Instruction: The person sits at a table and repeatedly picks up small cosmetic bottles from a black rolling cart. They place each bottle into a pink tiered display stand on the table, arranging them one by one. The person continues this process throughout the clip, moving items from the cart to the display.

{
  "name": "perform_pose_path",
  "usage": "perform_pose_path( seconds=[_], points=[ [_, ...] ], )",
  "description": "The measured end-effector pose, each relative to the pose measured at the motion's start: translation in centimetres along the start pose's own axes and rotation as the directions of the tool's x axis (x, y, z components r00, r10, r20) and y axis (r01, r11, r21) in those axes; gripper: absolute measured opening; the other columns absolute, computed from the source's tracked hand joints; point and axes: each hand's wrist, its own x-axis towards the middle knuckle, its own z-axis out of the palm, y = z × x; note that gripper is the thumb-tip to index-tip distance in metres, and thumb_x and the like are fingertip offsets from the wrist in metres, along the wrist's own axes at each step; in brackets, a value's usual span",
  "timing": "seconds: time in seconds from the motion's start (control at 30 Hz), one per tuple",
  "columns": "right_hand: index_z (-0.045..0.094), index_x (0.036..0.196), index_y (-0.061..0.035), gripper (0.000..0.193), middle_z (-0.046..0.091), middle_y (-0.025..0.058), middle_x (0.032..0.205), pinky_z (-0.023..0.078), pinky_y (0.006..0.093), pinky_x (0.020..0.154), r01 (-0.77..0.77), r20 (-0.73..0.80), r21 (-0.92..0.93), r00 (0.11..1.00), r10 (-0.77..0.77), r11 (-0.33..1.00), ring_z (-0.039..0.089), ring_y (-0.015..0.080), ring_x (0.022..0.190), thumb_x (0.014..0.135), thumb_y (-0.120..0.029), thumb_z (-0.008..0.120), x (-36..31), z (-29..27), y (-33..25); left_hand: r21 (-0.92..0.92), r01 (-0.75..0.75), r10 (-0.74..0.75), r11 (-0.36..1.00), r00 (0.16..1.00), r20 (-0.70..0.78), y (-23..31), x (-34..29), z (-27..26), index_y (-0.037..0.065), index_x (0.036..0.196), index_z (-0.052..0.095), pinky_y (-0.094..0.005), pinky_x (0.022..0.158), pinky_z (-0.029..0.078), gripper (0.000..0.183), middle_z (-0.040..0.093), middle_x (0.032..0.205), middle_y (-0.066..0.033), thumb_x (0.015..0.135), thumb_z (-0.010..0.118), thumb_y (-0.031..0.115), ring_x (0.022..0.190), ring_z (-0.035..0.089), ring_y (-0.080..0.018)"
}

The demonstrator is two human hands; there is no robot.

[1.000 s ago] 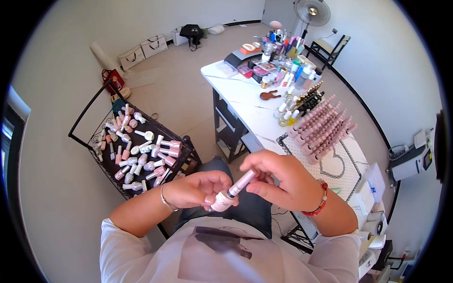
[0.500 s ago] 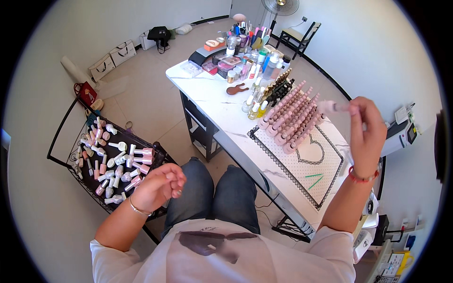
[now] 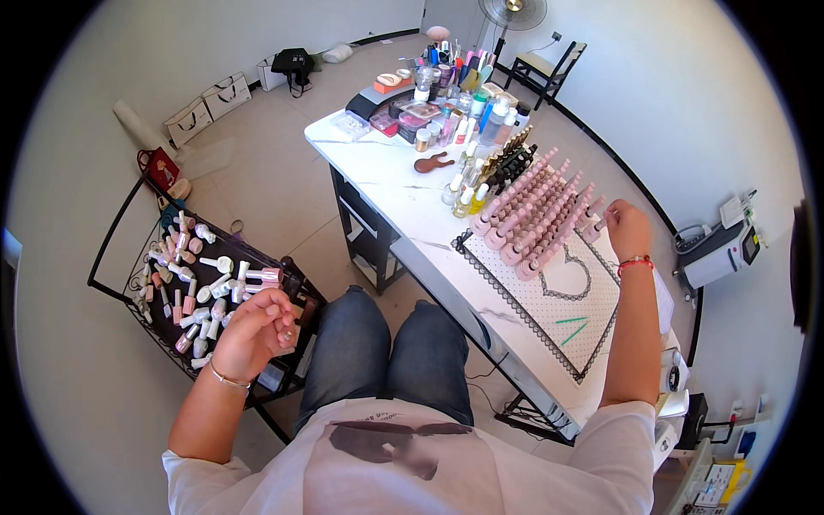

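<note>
My right hand [image 3: 629, 230] is at the right end of the pink nail polish bottles [image 3: 536, 219], which stand upright in close rows on the white table. Its fingers pinch a pink nail polish bottle [image 3: 592, 230] beside the outermost row. Below it lies a dotted mat with black lace trim [image 3: 584, 330] and a heart outline. My left hand [image 3: 254, 330] hovers at the near right side of the black cart, fingers loosely curled and apart, with nothing visible in them. Many white, pink and pale nail polish bottles [image 3: 215, 283] lie jumbled on the cart, some hidden behind this hand.
Two green sticks [image 3: 573, 326] lie on the mat. Clear, yellow and dark bottles [image 3: 468, 193], a brown figure-shaped piece [image 3: 433, 163] and crowded cosmetics [image 3: 446, 103] occupy the table's far part. The cart's black rail [image 3: 116, 227] rises at left. A fan [image 3: 513, 10] and chair [image 3: 549, 73] stand behind.
My right hand has moved away from me and slightly left, bringing the pink bottle down beside the rows. My left hand has shifted left, over the cart's edge.
</note>
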Motion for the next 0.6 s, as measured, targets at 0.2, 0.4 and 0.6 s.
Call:
perform_pose_path(
  seconds=[0.2, 0.4, 0.6],
  points=[
    [0.072, 0.089, -0.0042, 0.011, 0.071, 0.0192, 0.083, 0.054, 0.0444, 0.073, -0.035, 0.048, 0.009, 0.998, 0.035, 0.999, 0.069, 0.0363, 0.079, 0.084, -0.013, 0.070, 0.5, 1.9, 0.2, 0.016, -0.020, 0.020, 1.000, 1.000, -0.004, 0.3, -0.5, 0.2, 0.005, 0.100, 0.056, -0.0277, 0.066, 0.042, 0.014, 0.057, 0.087, -0.0032, 0.094, 0.060, 0.018, 0.070, 0.051, -0.0130],
    [0.073, 0.090, -0.0054, 0.010, 0.071, 0.0191, 0.083, 0.054, 0.0446, 0.075, -0.049, 0.041, 0.026, 0.998, 0.048, 0.998, 0.069, 0.0363, 0.080, 0.083, -0.013, 0.069, 1.0, 3.5, 1.2, 0.052, -0.042, 0.044, 0.998, 0.999, -0.024, 0.3, -0.5, -0.5, 0.004, 0.101, 0.057, -0.0250, 0.068, 0.044, 0.015, 0.058, 0.088, -0.0038, 0.095, 0.059, 0.017, 0.072, 0.053, -0.0122],
    [0.072, 0.091, -0.0048, 0.012, 0.071, 0.0177, 0.080, 0.054, 0.0425, 0.071, -0.040, 0.029, 0.043, 0.999, 0.038, 0.998, 0.069, 0.0340, 0.075, 0.083, -0.012, 0.071, 1.5, 4.6, 1.7, 0.035, -0.061, 0.062, 0.998, 0.998, -0.015, 0.3, -0.5, -0.8, 0.004, 0.101, 0.057, -0.0254, 0.068, 0.044, 0.015, 0.058, 0.089, -0.0036, 0.094, 0.060, 0.018, 0.073, 0.053, -0.0124]
  ],
)
